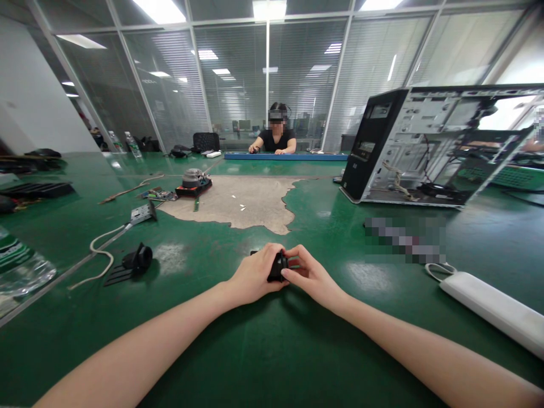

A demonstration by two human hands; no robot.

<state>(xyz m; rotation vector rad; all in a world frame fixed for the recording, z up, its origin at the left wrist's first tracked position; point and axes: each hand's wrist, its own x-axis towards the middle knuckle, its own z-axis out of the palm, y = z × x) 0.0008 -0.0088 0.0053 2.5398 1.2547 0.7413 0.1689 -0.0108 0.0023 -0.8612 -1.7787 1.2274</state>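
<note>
A small black part (277, 268) is held between my two hands, low over the green table (263, 351). My left hand (258, 276) wraps round its left side, thumb beneath and fingers over the top. On its right side, the fingertips and thumb of my right hand (310, 277) pinch the rim. A small dark end shows beyond the left knuckles; the rest of the part is covered by my fingers. To the left lies another black plastic piece (138, 258) with a round end and flat prongs.
An open computer case (376, 150) stands at the back right. A white power strip (495, 309) lies at the right, a water bottle (25, 263) at the left. A metal bracket (143, 213) and a fan-like part (194, 180) are farther back. A person (277, 136) sits opposite.
</note>
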